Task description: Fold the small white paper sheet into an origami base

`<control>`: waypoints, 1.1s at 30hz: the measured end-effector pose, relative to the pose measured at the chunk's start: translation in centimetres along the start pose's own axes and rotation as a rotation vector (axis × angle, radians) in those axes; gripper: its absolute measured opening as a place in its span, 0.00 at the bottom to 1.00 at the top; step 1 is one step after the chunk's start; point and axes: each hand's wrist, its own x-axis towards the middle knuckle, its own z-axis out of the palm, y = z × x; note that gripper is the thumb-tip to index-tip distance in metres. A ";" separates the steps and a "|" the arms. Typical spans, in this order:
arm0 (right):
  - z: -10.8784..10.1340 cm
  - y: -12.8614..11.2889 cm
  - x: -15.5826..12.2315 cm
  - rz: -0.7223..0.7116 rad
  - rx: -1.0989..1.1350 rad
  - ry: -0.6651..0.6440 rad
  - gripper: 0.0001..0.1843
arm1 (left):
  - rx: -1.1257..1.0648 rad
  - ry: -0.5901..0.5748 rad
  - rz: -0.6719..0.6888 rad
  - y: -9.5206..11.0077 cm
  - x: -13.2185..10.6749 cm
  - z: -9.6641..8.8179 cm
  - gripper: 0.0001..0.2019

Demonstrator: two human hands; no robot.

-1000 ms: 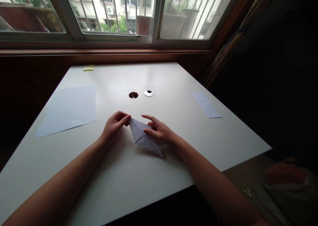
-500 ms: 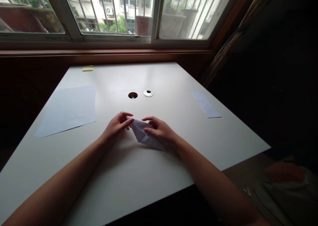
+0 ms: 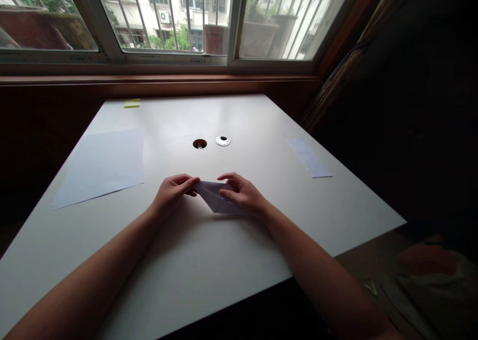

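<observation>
Here the white table [image 3: 186,260] fills most of the view, and the work sits a little toward its near half, straight ahead of the person. A blank sheet [image 3: 100,166] lies flat at about ten o'clock from the work, well apart from it. The left hand [image 3: 170,195] is closed in a pinch on the nine o'clock tip of the folded paper [image 3: 215,198], thumb against fingertips. The right hand [image 3: 244,196] grips the paper's three o'clock side, with the forefinger curled over the top edge and the thumb under or behind it. The folded paper itself is a pointed, layered shape held low between the two hands, touching or just off the table; which one cannot be told. To work this fold well, I judge that the left pinch should keep the tip fixed while the right fingers line up the edges before any crease is pressed. Laying the piece flat on the table would give a sharper line. A narrow paper strip [image 3: 309,157] rests at two o'clock, a cable hole [image 3: 199,144] and its cap [image 3: 223,141] at twelve, and a yellow note pad [image 3: 132,103] far off at eleven.
</observation>
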 end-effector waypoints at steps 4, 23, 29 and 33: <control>-0.2 -0.3 0.0 0.012 -0.026 0.038 0.21 | -0.064 0.092 -0.002 -0.3 0.0 0.1 0.19; -0.1 -0.3 0.1 0.015 0.152 0.208 0.26 | 0.230 -0.248 0.082 0.6 -0.4 0.9 0.18; 0.3 -0.3 0.2 0.008 0.205 0.173 0.21 | 0.353 -0.302 0.085 0.7 -1.0 1.9 0.16; 0.3 0.3 0.4 -0.001 0.221 0.150 0.20 | 0.300 -0.257 0.091 0.4 -0.9 1.8 0.16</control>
